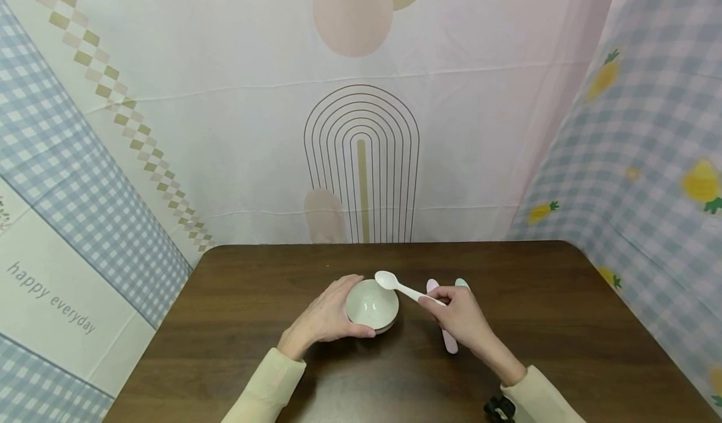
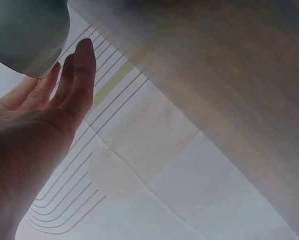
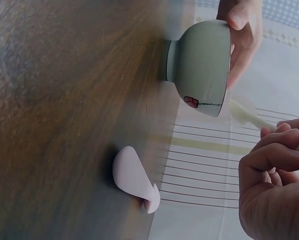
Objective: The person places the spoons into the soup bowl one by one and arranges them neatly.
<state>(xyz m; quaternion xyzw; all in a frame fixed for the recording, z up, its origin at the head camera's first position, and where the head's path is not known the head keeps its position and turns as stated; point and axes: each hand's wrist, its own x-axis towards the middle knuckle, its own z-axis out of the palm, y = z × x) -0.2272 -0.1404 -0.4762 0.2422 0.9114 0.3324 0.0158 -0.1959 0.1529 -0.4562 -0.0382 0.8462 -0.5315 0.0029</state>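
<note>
A pale green bowl [image 1: 372, 307] stands upright on the brown table, a small red mark showing on its outside in the right wrist view. My left hand [image 1: 329, 313] holds it from the left side, fingers behind and thumb along the front. Between thumb and fingers, my right hand [image 1: 465, 323] pinches the handle of a white spoon [image 1: 407, 291]. The spoon's head overlaps the bowl's far right rim in the head view. Under the right hand lies a pink spoon [image 1: 450, 343], its middle hidden. A mint-green utensil's tip [image 1: 461, 282] peeks out beyond that hand.
The wooden table [image 1: 225, 323] reaches back to a white patterned cloth [image 1: 254, 160]. Blue checked cloth hangs on both sides. A black device [image 1: 499, 408] sits at the right wrist.
</note>
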